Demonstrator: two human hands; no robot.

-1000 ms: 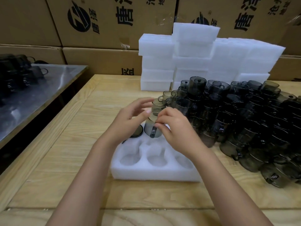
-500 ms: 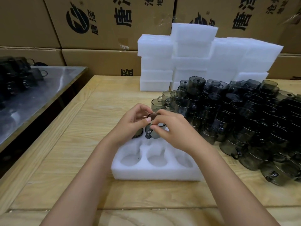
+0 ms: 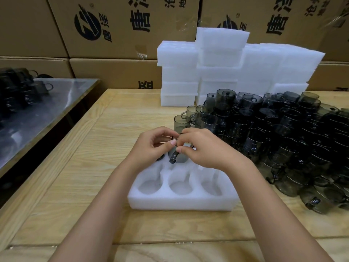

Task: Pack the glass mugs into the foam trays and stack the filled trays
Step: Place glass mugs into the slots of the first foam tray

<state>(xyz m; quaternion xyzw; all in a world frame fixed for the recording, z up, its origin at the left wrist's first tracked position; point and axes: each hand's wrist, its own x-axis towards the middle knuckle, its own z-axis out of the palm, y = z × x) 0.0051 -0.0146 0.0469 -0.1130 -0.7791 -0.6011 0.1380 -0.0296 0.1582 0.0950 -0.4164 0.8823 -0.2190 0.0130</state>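
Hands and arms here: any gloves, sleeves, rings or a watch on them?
No. The left hand and right hand are bare: no gloves, rings or watch. The left forearm and right forearm are bare too, no sleeve in view.

Packing warehouse: printed cardboard cartons (image 3: 120, 27) stacked behind, foam tray stacks (image 3: 222, 69), massed glass mugs (image 3: 283, 137).

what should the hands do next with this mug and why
Probably ease the mug down until it seats in the back row of the foam tray: left hand and right hand both pinch it there, its body above the foam; the front pockets are empty.
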